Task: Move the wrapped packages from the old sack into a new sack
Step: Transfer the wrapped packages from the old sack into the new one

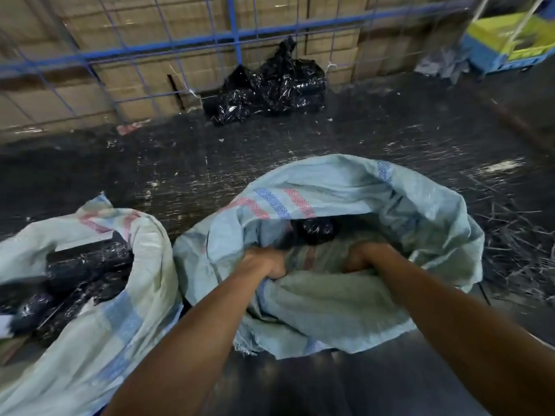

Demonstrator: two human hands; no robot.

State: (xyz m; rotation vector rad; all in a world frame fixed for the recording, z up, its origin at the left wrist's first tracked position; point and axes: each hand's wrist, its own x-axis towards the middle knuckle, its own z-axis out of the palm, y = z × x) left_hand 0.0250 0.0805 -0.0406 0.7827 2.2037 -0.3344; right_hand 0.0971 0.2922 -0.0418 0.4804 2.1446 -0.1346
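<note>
A pale blue woven sack (345, 307) with red and blue stripes lies open in front of me on the dark floor. My left hand (265, 262) and my right hand (365, 258) both grip the bunched near rim of this sack. Inside it, past my hands, a black wrapped package (315, 229) shows. To the left a second pale woven sack (99, 319) lies open, holding several black wrapped packages (84, 265).
A black plastic bag bundle (270, 85) sits against a blue wire cage (135, 55) with cardboard boxes behind it. A yellow and blue box (510, 40) stands at the top right. Loose strands and debris (516, 244) litter the floor on the right.
</note>
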